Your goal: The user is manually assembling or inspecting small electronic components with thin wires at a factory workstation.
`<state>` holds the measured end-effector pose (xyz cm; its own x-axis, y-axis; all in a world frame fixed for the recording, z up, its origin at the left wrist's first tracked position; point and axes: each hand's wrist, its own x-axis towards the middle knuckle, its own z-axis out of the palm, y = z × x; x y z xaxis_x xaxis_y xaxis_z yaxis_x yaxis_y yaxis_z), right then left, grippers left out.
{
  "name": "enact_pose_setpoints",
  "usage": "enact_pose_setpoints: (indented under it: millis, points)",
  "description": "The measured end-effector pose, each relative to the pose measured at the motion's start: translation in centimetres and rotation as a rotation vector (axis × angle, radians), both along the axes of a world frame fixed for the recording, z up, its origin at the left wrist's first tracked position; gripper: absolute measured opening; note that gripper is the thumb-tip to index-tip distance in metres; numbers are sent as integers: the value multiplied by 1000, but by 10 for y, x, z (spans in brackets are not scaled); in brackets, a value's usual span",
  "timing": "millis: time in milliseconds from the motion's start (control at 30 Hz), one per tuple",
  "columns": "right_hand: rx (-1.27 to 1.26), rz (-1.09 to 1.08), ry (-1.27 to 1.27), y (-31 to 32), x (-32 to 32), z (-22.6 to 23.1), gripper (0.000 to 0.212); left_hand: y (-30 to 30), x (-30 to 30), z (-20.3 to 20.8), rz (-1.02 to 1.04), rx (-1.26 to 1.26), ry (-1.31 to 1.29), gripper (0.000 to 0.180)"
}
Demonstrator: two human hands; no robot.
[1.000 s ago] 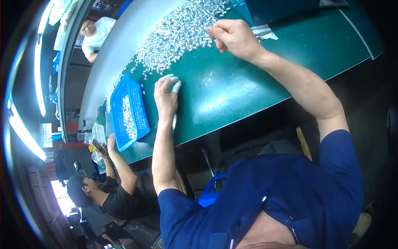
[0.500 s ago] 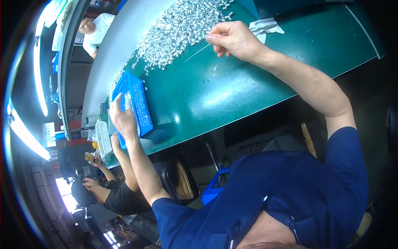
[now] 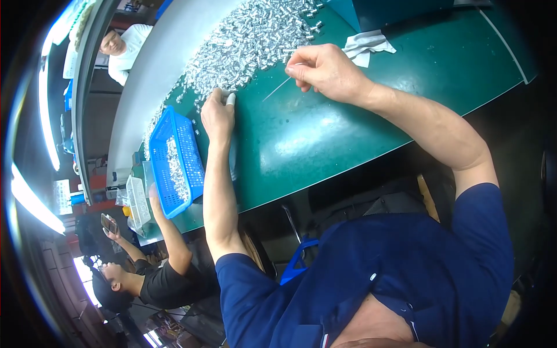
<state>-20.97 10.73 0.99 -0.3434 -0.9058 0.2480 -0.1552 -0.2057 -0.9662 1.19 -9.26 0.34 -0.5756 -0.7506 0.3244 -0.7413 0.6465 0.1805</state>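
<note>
At the near edge of a pile of small shiny metal parts [image 3: 249, 43], my left hand [image 3: 218, 119] reaches down with its fingers curled. A white cover sits on its thumb. Whatever those fingertips hold, if anything, is hidden. My right hand [image 3: 331, 72] is closed in a pinch on a thin rod [image 3: 278, 88], which points down and left over the green table. Left of my left hand stands a blue perforated basket [image 3: 194, 162] with many of the same metal parts [image 3: 176, 168] inside.
A white cloth [image 3: 368, 45] lies on the green table [image 3: 313, 133], beyond my right hand, near a dark green box [image 3: 386, 13]. A co-worker in black [image 3: 174, 284] at left holds a phone [image 3: 108, 223], one arm near the basket. Another person in white [image 3: 130, 46] is across the table.
My left hand has moved from over the blue basket rightward to the pile's edge. The right hand has lowered slightly, still pinching the rod. The co-worker's head and phone have shifted.
</note>
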Motion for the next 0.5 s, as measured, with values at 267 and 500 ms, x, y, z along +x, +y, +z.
enact_pose_setpoints:
  millis: [267, 500]
  points:
    - [-58, 50, 65, 6, 11, 3, 17, 29, -1, -2, -172, 1051, 909, 20]
    - [-121, -11, 31, 5, 11, 1, 15, 37, 1, -13, -278, 1362, 1139, 27]
